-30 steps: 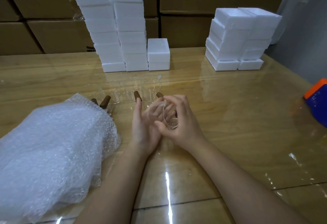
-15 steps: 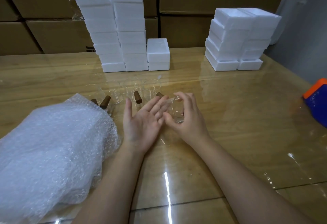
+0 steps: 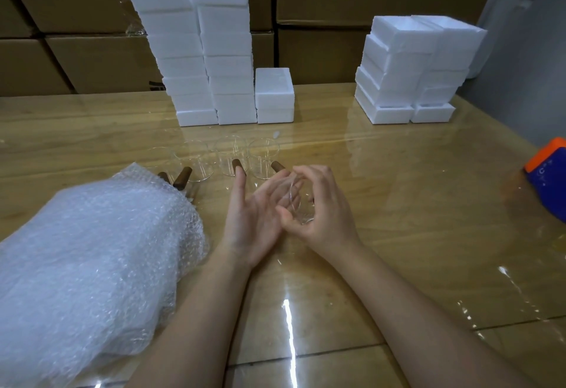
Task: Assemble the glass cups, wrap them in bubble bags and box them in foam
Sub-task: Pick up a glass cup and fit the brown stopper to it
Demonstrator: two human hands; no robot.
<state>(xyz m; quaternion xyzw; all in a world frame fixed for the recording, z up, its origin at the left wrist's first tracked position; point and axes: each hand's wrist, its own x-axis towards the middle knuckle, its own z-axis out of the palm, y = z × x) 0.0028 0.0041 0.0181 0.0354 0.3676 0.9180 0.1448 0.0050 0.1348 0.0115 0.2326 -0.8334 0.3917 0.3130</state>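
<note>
Early yet: your right fingers [image 3: 318, 179] grip one cup [image 3: 301, 211], left fingers [image 3: 240, 185] straight; cups [image 3: 229, 155] beyond them stand unwrapped, unboxed

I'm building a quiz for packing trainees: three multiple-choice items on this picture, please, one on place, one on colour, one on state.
1. Where is the bubble bag pile? A. left of the left hand B. far right edge C. atop the foam
2. Colour of the handles on the standing cups? A. white B. brown C. blue
3. The right hand is? A. flat on the table B. gripping a glass cup C. lifting foam
Answers: A, the pile lies left of that hand; B, brown stubs jut from the cups; B, its fingers curl round clear glass.
</note>
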